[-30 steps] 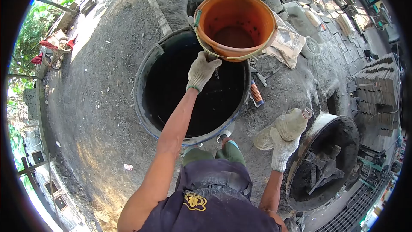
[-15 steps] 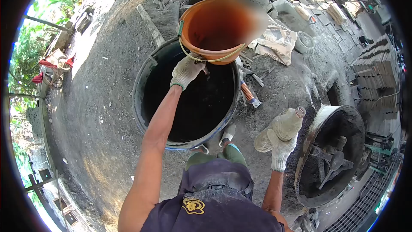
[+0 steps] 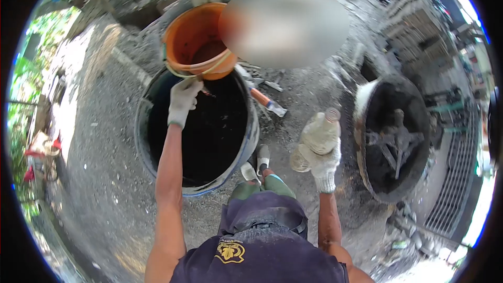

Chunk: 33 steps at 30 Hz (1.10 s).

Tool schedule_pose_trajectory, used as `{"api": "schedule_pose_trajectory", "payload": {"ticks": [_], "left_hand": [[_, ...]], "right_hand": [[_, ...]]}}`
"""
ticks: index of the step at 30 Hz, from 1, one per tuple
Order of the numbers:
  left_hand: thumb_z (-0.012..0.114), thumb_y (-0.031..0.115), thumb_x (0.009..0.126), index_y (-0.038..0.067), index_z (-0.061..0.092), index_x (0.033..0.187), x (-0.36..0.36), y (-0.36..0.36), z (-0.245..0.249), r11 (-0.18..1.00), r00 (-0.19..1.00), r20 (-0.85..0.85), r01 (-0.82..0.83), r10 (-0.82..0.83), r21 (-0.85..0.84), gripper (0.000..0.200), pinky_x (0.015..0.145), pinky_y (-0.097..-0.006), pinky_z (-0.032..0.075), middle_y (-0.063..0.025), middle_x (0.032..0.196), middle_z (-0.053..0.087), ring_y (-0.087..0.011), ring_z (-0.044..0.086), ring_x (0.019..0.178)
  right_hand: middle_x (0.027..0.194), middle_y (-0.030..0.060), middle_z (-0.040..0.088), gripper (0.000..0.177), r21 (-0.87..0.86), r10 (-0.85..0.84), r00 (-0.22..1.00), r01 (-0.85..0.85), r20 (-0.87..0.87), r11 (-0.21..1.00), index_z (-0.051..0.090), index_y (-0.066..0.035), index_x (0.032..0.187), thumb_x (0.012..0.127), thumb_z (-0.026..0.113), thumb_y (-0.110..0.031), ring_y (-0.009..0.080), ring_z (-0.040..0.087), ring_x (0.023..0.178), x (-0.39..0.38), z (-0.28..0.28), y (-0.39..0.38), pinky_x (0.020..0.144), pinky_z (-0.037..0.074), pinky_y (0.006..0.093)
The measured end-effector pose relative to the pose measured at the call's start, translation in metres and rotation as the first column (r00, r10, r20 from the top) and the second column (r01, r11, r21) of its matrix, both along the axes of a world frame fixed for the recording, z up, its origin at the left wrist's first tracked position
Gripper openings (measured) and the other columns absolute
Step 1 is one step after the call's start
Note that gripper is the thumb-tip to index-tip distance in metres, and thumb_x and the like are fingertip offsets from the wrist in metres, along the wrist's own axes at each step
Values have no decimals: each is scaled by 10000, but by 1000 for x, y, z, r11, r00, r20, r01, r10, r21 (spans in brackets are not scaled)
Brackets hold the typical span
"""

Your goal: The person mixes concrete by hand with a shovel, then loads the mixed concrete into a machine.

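Observation:
My left hand, in a white knit glove, is closed on the pale handle of an orange bucket. The bucket is at the far rim of a large round tub filled with dark liquid, and its mouth faces up toward me. On the right, my gloved right hand is wrapped round a dusty clear plastic bottle. The bottle's neck points away from me, and its rounded base sticks out to the left of the hand.
Right of the bottle stands a wide round basin with a cross-shaped frame inside. An orange-and-white tube-like object lies beside the tub. Stacked flat slabs stand at the far right. A blurred patch covers the area right of the bucket.
The view has swung to the right, so the tub, bucket and basin now appear farther left. Both hands keep their holds on the bucket handle and the bottle.

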State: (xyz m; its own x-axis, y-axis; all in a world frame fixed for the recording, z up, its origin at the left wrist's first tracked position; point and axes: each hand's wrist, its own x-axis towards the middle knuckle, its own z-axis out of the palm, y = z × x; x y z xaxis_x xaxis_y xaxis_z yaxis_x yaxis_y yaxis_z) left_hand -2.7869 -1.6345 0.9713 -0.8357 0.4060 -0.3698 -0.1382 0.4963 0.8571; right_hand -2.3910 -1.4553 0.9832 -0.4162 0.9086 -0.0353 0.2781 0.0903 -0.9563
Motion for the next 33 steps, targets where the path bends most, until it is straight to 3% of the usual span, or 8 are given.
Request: {"api": "schedule_pose_trajectory", "payload": {"ticks": [2,8,15,18,22,27,31,33], "left_hand": [[710,230,989,58,729,993,24,-8,-1,935,970,240,-120,38,334,173,405,-223,402,-39,806,691,-76,577,510],[630,190,1032,3,674,1168,132,25,30,745,754,612,-263,-237,614,236,613,-312,542,-117,952,683,-168,648,705],[588,67,1035,-47,601,1343,199,79,86,514,698,312,95,-645,852,329,864,-352,602,-142,1146,692,-208,706,961],[582,58,1036,-57,608,1343,228,112,125,619,768,170,340,-617,708,329,899,-359,596,-152,1169,707,-219,710,1005],[686,70,990,-54,617,1361,259,162,140,397,652,-183,635,-736,663,397,931,-301,574,-159,1226,708,-195,691,1105],[762,7,863,-16,698,1283,294,214,159,337,525,-383,822,-760,459,425,930,-273,537,-74,1186,718,-135,657,1044],[796,29,841,2,713,1271,314,242,176,443,541,-222,817,-811,369,438,921,-284,535,-62,1164,722,-130,659,1033],[796,71,863,26,714,1274,314,261,164,347,468,-405,875,-785,339,421,881,-289,547,-75,1127,739,-144,682,985]], "right_hand": [[1202,97,706,837,-1,-9,1000,9,27,1000,541,-50,1344,640,980,-164,192,695,1081,6,3,-11,949,577,377],[1229,134,702,920,112,-17,997,9,72,994,526,-40,1374,613,1001,-244,247,701,1116,31,4,-35,964,576,415],[1232,138,711,913,119,-87,984,68,159,991,527,-61,1384,631,993,-285,254,710,1128,66,31,-33,977,569,414],[1223,136,715,891,150,-107,990,93,89,984,531,-78,1383,643,982,-283,267,716,1124,85,23,-16,970,574,414],[1255,130,698,899,149,-97,990,81,102,985,525,-59,1398,647,977,-259,234,705,1129,107,41,7,981,566,390],[1227,131,711,890,276,-72,997,64,19,959,526,-92,1395,642,967,-263,283,717,1123,134,43,53,946,586,407],[1243,128,703,911,223,-83,994,67,65,973,525,-96,1407,632,969,-274,278,712,1131,146,38,84,949,584,406],[1252,126,698,919,198,-82,994,66,75,978,523,-98,1413,630,968,-281,278,708,1136,148,41,99,957,579,407]]}}
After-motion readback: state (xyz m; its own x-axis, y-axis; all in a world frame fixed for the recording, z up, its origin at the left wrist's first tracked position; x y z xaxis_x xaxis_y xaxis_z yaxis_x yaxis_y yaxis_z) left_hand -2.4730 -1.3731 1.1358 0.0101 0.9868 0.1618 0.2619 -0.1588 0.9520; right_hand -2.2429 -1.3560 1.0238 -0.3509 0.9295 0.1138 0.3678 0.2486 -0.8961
